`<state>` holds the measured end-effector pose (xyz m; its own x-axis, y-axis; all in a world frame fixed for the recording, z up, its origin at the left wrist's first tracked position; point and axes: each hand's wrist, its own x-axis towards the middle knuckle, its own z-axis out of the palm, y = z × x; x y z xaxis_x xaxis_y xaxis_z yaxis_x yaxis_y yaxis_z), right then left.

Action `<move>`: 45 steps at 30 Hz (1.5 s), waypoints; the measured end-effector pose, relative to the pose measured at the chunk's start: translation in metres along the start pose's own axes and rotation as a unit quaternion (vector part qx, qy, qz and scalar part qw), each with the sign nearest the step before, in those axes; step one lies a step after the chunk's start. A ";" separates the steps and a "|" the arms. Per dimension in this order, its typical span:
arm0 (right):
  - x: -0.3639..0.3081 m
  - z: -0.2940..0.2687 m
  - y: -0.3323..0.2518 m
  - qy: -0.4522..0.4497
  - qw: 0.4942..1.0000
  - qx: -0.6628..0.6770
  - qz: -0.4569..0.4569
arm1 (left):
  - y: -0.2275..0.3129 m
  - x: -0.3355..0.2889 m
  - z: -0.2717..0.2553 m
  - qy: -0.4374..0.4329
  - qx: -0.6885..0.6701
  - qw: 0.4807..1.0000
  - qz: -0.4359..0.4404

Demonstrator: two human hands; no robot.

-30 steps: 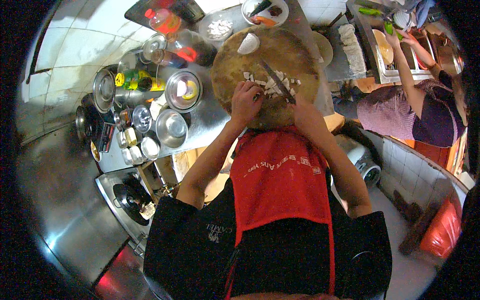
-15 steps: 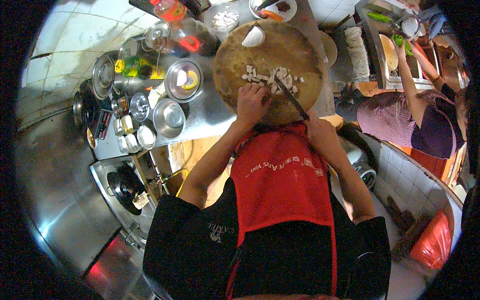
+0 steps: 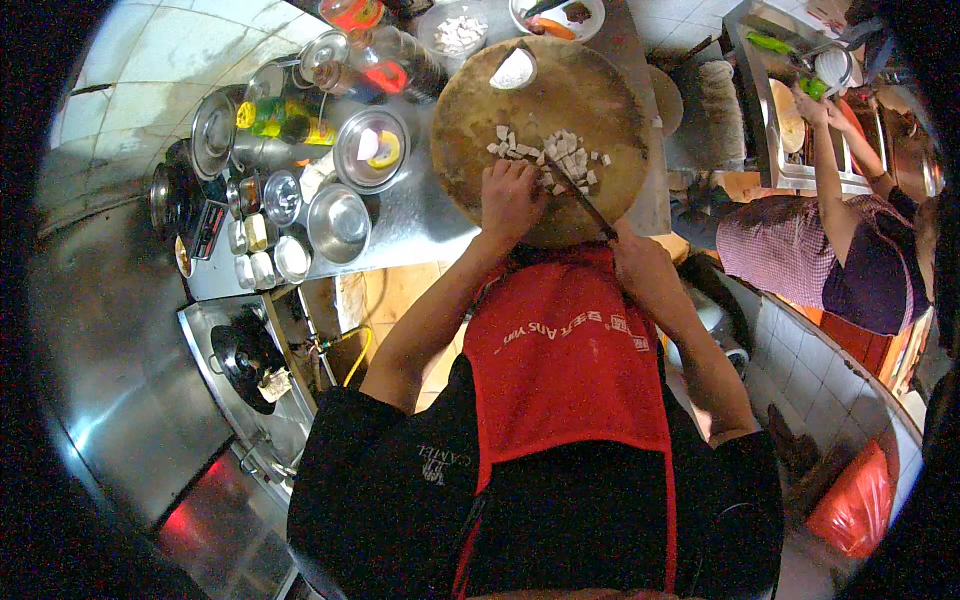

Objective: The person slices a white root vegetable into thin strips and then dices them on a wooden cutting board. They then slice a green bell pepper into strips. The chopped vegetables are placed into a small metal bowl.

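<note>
On a round wooden chopping board lie small pale cubes of food, loosely heaped. My right hand is closed around the handle of a kitchen knife, its blade slanting up and left into the cubes. Just left of the blade, my left hand rests on the board with bent, closed fingers beside the cubes. What lies beneath those fingertips is hidden. Toward the board's far edge sits a larger white rounded piece of food, apart from both hands.
Left of the board, the steel counter holds metal bowls, lidded pots, bottles and small containers. Behind it stand a bowl of cubes and a white bowl. At the far right a co-worker's hands handle something green above a counter.
The whole view has shifted slightly. Both my hands and the knife keep nearly the same place on the board. The co-worker's hands have moved a little.
</note>
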<state>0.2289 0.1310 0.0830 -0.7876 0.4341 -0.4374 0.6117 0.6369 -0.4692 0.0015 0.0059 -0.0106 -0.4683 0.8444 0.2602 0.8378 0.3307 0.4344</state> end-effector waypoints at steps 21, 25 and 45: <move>0.027 0.020 0.007 -0.021 0.995 0.096 -0.009 | -0.007 -0.012 -0.004 0.036 -0.023 0.999 -0.020; 0.020 -0.002 0.021 0.038 0.996 -0.006 0.077 | -0.018 -0.010 -0.008 0.096 -0.058 0.988 -0.103; 0.021 0.020 0.127 -0.010 0.880 0.428 0.206 | -0.007 0.041 0.026 -0.017 -0.102 0.988 0.112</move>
<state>0.2918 0.2085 -0.0009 -0.4890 0.4997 -0.7150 0.6843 -0.2886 -0.6696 -0.0163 0.0494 -0.0250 -0.2652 0.9016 0.3418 0.8435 0.0452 0.5353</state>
